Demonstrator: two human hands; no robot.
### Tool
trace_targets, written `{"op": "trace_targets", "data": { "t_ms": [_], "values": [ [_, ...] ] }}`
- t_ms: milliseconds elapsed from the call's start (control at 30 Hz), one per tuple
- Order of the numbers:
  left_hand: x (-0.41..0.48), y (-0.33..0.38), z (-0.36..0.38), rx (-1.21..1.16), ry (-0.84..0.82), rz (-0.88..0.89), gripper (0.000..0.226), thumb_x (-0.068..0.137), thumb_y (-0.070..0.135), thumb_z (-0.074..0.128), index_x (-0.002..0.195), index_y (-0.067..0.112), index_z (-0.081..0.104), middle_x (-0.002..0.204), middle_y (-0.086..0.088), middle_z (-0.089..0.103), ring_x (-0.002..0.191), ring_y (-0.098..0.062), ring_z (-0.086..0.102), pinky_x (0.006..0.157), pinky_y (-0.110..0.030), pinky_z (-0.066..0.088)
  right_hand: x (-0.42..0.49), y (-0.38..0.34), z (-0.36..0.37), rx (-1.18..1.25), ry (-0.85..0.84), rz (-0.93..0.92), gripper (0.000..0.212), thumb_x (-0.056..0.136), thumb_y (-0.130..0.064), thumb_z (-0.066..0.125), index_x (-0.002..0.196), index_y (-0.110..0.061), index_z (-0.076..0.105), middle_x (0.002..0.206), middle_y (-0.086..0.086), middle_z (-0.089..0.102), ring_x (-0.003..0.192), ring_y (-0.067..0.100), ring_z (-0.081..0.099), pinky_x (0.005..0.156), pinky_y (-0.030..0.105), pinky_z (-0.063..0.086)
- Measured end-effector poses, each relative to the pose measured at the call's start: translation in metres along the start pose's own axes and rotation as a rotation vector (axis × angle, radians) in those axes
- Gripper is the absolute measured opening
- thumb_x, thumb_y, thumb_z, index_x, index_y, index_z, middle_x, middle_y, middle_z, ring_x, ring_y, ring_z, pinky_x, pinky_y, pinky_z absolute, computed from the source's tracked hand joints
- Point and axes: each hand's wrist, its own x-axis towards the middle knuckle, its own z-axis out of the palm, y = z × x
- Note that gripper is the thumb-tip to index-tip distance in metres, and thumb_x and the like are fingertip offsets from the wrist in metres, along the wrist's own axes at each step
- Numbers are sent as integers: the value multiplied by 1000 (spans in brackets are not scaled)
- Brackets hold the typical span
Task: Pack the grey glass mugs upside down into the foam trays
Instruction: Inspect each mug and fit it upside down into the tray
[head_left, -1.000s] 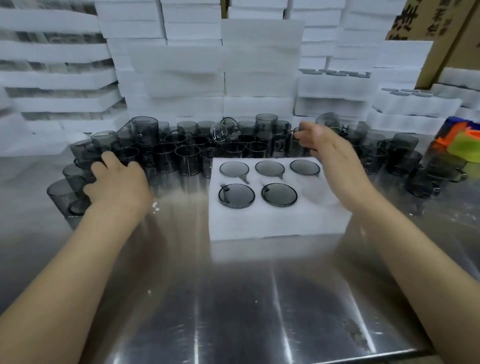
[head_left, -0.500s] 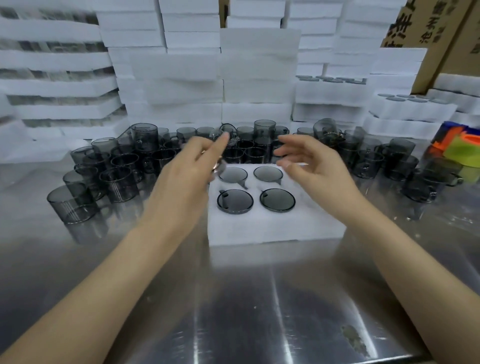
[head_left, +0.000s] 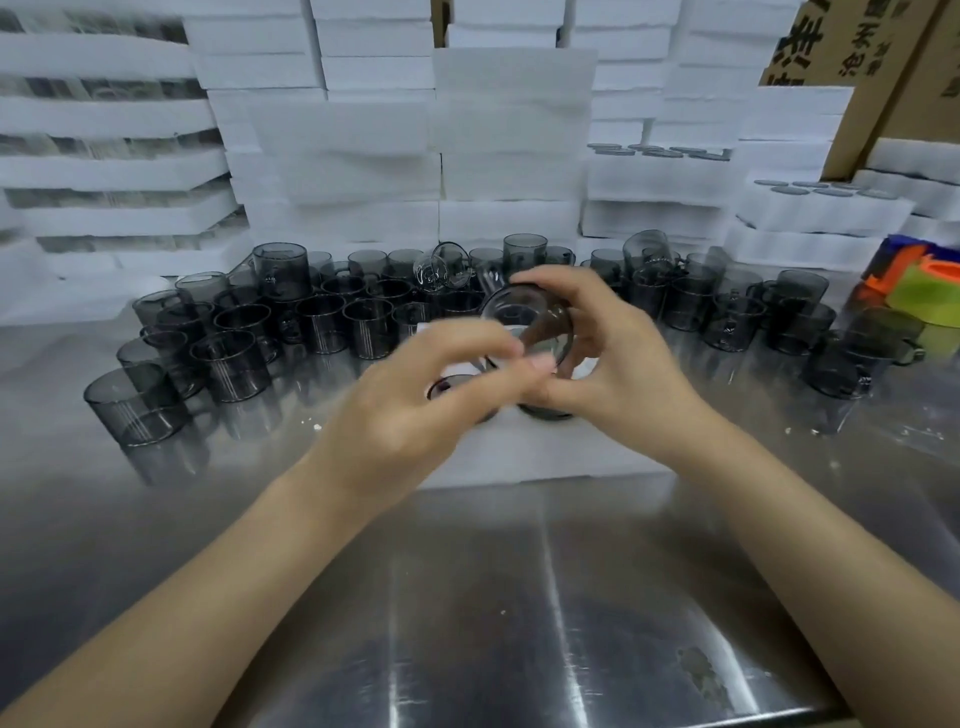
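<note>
Judging by the steel table (head_left: 467, 597), packing is far from over: dozens of loose mugs (head_left: 358, 327) stand behind the foam tray (head_left: 545, 457), where at least 2 dark bases (head_left: 447, 387) show under the hands; the other slots are hidden. Filled trays (head_left: 815, 218) sit stacked at the back right. The held mug (head_left: 527, 332) hangs just above the tray, tilted, its long axis leaning toward the camera, 1 round end facing up and forward; rim or base, I cannot tell. The right hand (head_left: 608, 358) curls its fingers round it. The left hand (head_left: 415, 405) is blurred, fingertips on the mug's near side; pinching or merely touching is unclear.
</note>
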Motion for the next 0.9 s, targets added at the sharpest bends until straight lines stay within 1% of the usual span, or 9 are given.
{"op": "trace_targets", "data": {
  "t_ms": [33,100,200,300,467,633,767,833,900],
  "values": [
    [5,1,-1,38,81,-14,18,86,51,65,99,38,66,102,19,60,102,9,53,85,-19,43,1,-1,-2,21,31,16,69,64,-31,86,120,-43,46,114,-17,60,98,11,64,70,30,54],
    [7,-2,3,39,254,-2,52,83,25,75,129,19,52,122,9,46,123,4,40,102,-22,38,1,-2,-4,17,70,16,71,64,-24,89,119,-39,47,113,-17,62,101,12,64,78,39,55],
    [7,-8,8,-301,220,-293,79,76,31,79,141,33,34,140,13,36,129,-9,46,110,-29,38,0,0,-5,5,75,4,69,66,-22,88,121,-32,48,114,-17,62,106,10,63,86,38,54],
    [5,-9,10,-558,86,-457,60,80,30,69,134,23,45,141,-3,46,124,-16,54,108,-42,42,0,2,-4,-26,52,14,70,65,-21,88,122,-31,48,115,-21,61,110,6,60,96,34,50],
    [0,-10,12,-477,33,-413,46,88,14,63,133,6,53,132,-6,54,123,-17,55,103,-40,47,0,3,-10,-44,5,29,69,65,-23,88,121,-33,49,115,-25,58,109,3,59,96,19,45],
    [3,-4,11,-478,46,-461,40,88,4,64,126,16,56,127,-4,56,113,-17,59,91,-42,53,0,1,-11,-51,-12,1,65,69,-16,86,125,-22,53,119,-13,58,114,9,58,98,24,46],
    [2,-6,7,-352,80,-456,22,91,7,63,102,26,68,102,7,68,85,-12,66,75,-49,51,3,2,-32,21,-13,151,69,73,-27,78,129,-44,42,113,-6,61,105,13,63,95,34,50],
    [2,-7,7,-304,118,-482,23,92,10,62,93,31,68,92,12,71,82,-8,66,74,-45,50,3,5,-53,29,-50,265,69,75,-31,73,132,-52,40,113,-10,62,103,9,64,89,25,51],
    [2,-8,9,-279,152,-521,24,93,10,60,92,33,67,88,19,71,83,-7,66,76,-40,50,0,10,-74,-69,-124,346,60,78,-35,75,131,-47,50,113,-26,63,101,-8,61,81,6,45]
  ]
}}
